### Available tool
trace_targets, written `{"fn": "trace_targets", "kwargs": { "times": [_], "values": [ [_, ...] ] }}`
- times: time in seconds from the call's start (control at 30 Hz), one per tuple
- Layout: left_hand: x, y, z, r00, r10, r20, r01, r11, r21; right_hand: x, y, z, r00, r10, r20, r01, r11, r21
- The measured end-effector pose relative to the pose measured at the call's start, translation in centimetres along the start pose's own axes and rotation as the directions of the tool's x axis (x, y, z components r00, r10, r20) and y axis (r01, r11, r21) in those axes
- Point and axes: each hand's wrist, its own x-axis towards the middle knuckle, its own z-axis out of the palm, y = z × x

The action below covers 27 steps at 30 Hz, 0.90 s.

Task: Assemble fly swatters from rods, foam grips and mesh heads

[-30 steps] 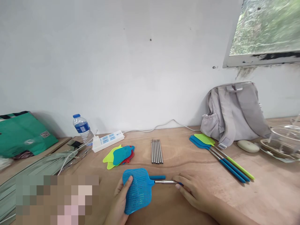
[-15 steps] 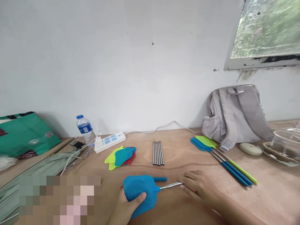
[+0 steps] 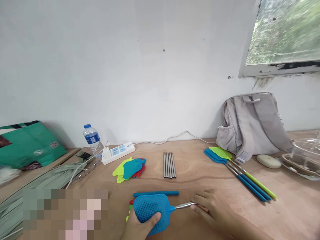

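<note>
My left hand point(image 3: 140, 226) grips a blue perforated fly swatter head point(image 3: 152, 208), thumb on top of the mesh. A metal rod point(image 3: 184, 205) runs from the head's narrow neck to my right hand point(image 3: 211, 206), whose closed fingers hold its far end. Just behind the head lie blue handle tubes point(image 3: 167, 193). Red, green and yellow-green ends poke out beside my left hand, partly hidden. Farther back rest a pile of loose swatter heads, with a blue one point(image 3: 133, 168) over a yellow-green one point(image 3: 121, 171) and a red one point(image 3: 140, 171), and a row of metal rods point(image 3: 170, 165).
Assembled fly swatters point(image 3: 246, 180) lie at right, before a grey backpack point(image 3: 252, 123). A white case point(image 3: 268, 161) and clear container point(image 3: 306, 153) sit beyond. At left are a power strip point(image 3: 118, 153), water bottle point(image 3: 92, 136), and green bag point(image 3: 32, 143). A pixelated patch covers the lower left.
Both hands and the swatter have shifted slightly down and right in view. More of the blue handle tubes and the coloured ends beside my left hand now shows.
</note>
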Motion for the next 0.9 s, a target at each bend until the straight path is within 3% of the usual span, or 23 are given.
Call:
{"fn": "trace_targets", "kwargs": {
  "times": [0.13,0.23,0.37,0.43,0.53,0.63,0.7,0.8,0.9],
  "values": [
    [-0.4,0.9,0.1,0.999,0.036,-0.031,-0.037,0.999,-0.021,0.2,-0.1,-0.3,1.000,-0.001,0.016,0.000,1.000,0.020],
    [-0.4,2.2,-0.2,0.993,-0.075,0.088,0.091,0.977,-0.194,0.4,-0.5,-1.1,0.999,-0.018,0.038,0.017,0.999,0.029],
    [0.6,3.9,-1.3,0.945,-0.181,0.271,0.304,0.788,-0.535,-0.1,-0.6,-1.9,0.999,-0.032,0.026,0.030,0.997,0.068],
    [1.4,4.4,-1.9,0.944,-0.129,0.305,0.307,0.685,-0.661,-1.0,0.5,-2.0,1.000,0.022,-0.017,-0.020,0.992,0.123],
    [2.2,4.5,-2.6,0.949,-0.055,0.309,0.280,0.597,-0.752,-3.1,4.3,-2.3,0.982,0.111,-0.150,-0.093,0.989,0.117],
    [2.5,4.3,-2.6,0.971,-0.059,0.231,0.227,0.524,-0.821,-5.8,9.4,-3.2,0.912,0.241,-0.331,-0.248,0.968,0.021],
    [2.5,4.2,-2.5,0.976,-0.084,0.201,0.216,0.482,-0.849,-7.4,12.5,-3.9,0.850,0.356,-0.387,-0.397,0.918,-0.027],
    [2.4,4.3,-2.3,0.976,-0.096,0.194,0.217,0.463,-0.859,-9.4,15.6,-4.4,0.721,0.565,-0.401,-0.652,0.749,-0.116],
    [2.3,4.3,-2.4,0.978,-0.084,0.190,0.208,0.464,-0.861,-10.6,17.4,-4.0,0.623,0.682,-0.384,-0.770,0.620,-0.148]
  ]
}}
